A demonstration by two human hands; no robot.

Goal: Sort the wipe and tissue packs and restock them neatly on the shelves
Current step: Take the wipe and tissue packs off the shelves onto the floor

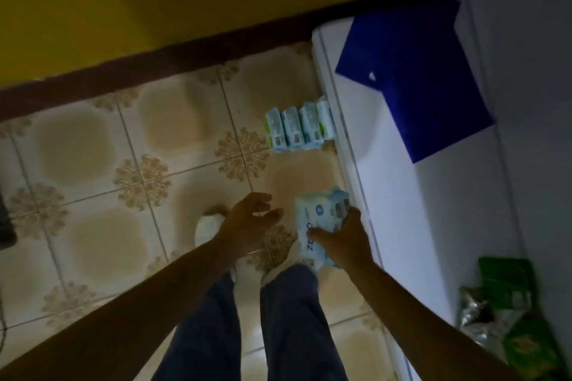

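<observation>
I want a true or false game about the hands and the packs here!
1. The right hand holds a wipe pack. True.
2. The left hand holds a pack too. False: it is empty, fingers relaxed.
3. A row of packs stands on the tiled floor. True.
4. The sheet on the white cabinet is red. False: it is blue.
</observation>
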